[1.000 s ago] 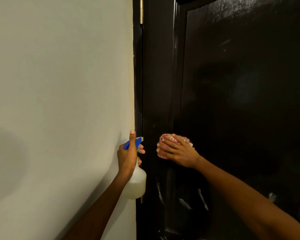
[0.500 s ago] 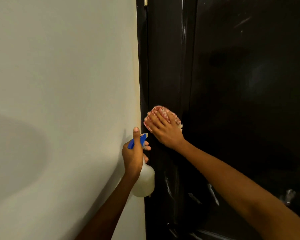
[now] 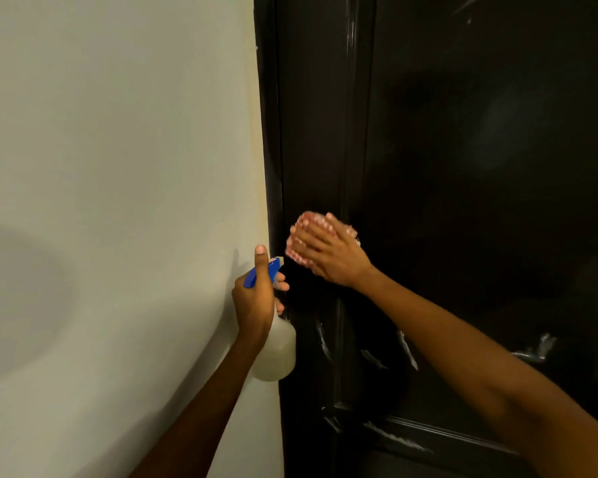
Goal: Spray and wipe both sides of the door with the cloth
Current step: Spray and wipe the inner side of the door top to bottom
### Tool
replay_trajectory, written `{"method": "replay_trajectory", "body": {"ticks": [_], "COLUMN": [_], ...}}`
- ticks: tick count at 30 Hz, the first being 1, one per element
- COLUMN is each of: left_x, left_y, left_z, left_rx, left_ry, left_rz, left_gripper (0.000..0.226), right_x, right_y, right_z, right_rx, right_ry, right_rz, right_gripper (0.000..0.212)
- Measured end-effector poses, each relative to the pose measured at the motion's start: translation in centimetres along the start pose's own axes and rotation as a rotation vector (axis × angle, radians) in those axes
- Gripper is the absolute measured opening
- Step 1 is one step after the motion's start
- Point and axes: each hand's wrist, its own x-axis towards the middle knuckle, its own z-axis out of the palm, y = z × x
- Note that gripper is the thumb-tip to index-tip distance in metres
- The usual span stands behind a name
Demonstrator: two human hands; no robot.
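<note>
Your right hand point(image 3: 328, 253) presses the cloth point(image 3: 302, 225) flat, fingers spread, against the door point(image 3: 463, 167) near its hinge edge so the whole palm bears on it, while your left hand point(image 3: 256, 298) grips the spray bottle point(image 3: 277, 353), held aside by the wall point(image 3: 118, 167).

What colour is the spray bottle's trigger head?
Blue trigger head on a translucent white bottle; head view.

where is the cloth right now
In the head view the cloth is pressed flat under the right hand against the dark door, near its left edge, just up and right of the spray bottle in the left hand.
</note>
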Motion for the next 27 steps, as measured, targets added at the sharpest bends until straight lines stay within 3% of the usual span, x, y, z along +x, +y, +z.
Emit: {"method": "replay_trajectory", "body": {"ticks": [3, 8, 10, 14, 17, 21, 27], "left_x": [0.2, -0.4, -0.7, -1.4, -1.7, -1.9, -2.5], "left_y": [-0.9, -3.3, -4.5, -6.3, -7.0, -7.7, -7.2], "left_z": [0.5, 1.1, 0.9, 0.4, -0.3, -0.5, 1.7], "left_rx": [0.001, 0.046, 0.056, 0.076, 0.075, 0.086, 0.066], "left_ry": [0.003, -0.001, 0.000, -0.005, -0.007, 0.016, -0.002], "left_rz": [0.003, -0.023, -0.032, -0.081, -0.094, -0.095, -0.051], "left_gripper": [0.062, 0.070, 0.073, 0.074, 0.067, 0.066, 0.058], "right_x": [2.9, 0.5, -2.7, -12.0, -15.5, -15.1, -13.1], "right_y": [3.3, -0.8, -4.1, -10.5, -13.5, -12.6, -4.1], "right_z": [-2.8, 1.5, 4.6, 9.9, 11.7, 11.0, 5.9], "right_rx": [0.063, 0.120, 0.181, 0.078, 0.051, 0.007, 0.090], "right_ry": [0.147, 0.247, 0.145, -0.315, -0.462, -0.328, -0.013], "right_rz": [0.264, 0.275, 0.150, -0.267, -0.348, -0.339, 0.071], "right_gripper": [0.066, 0.061, 0.072, 0.097, 0.097, 0.083, 0.072]}}
